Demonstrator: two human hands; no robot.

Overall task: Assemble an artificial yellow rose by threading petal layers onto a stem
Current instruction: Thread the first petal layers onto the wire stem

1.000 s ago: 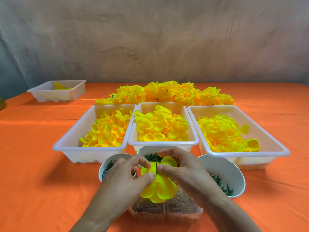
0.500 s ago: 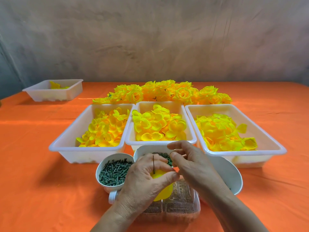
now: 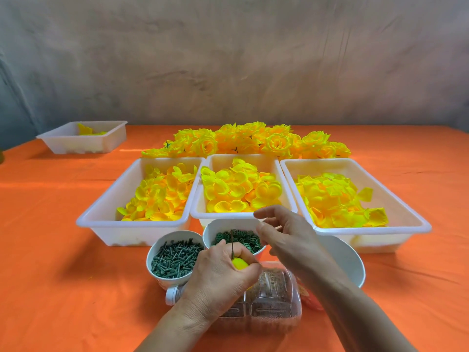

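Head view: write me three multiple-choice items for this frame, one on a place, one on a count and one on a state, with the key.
1. Where does the pile of finished roses lie?
A. Behind the row of three petal trays
B. Inside the bowl of green rings
C. At the near edge, under the wrists

2. How many white trays stand on the orange cloth?
A. Two
B. Four
C. Six

3. What is the left hand doing?
A. Lying flat on the cloth
B. Gripping yellow petals with the stem sticking up
C. Lifting a tray

Key: 1 A, the roses sit past the trays' far rims. 2 B, there are three in a row plus a small tray at far left. 3 B, its fingers curl round the petals and the stem rises above them.
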